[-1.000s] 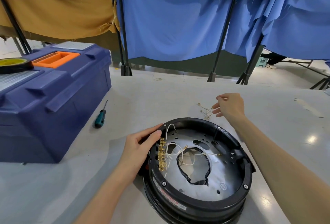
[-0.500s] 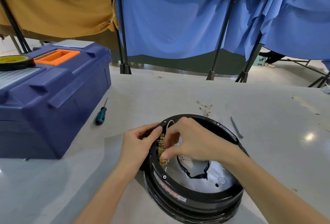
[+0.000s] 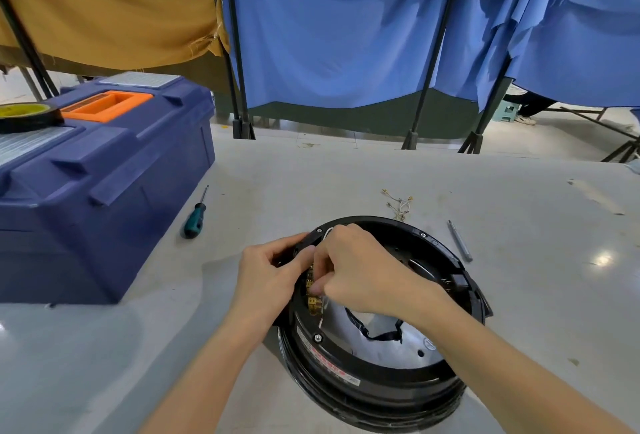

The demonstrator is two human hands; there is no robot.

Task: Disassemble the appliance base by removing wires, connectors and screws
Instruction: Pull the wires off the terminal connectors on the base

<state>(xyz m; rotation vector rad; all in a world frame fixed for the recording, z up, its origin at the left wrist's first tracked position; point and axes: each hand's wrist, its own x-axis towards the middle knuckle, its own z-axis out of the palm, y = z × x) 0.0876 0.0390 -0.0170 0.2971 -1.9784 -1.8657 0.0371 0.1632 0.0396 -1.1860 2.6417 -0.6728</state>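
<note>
Appliance base, a round black plastic housing with a silver metal plate inside (image 3: 381, 374), sits at the near middle of the pale grey table (image 3: 311, 170). Its open side faces up and tips slightly toward the camera. Being round, it has no true long axis. The row of small brass connectors (image 3: 313, 302) on its left inner wall runs near to far.

A silver screw (image 3: 317, 337) remains in the near-left rim. A loose black cable loop (image 3: 375, 334) lies on the plate. A thin white wire (image 3: 322, 316) trails down from the connector row.

Left hand (image 3: 266, 281) grips the left rim, fingers curled over the edge. Right hand (image 3: 360, 271) reaches in from the right and pinches at the brass connectors. Whether metal or wire is pinched cannot be told, as the fingers hide it.

Recommendation: pull each connector straight off along its tab. Grip the metal rather than the wire, and keep the rim braced so the base does not rock.

Beyond the base lie a bundle of thin loose wires with brass ends (image 3: 400, 204) and a slim grey metal bit (image 3: 460, 241). A teal-handled screwdriver (image 3: 195, 217) lies farther left, beside a navy plastic toolbox with an orange handle (image 3: 104, 191).
</note>
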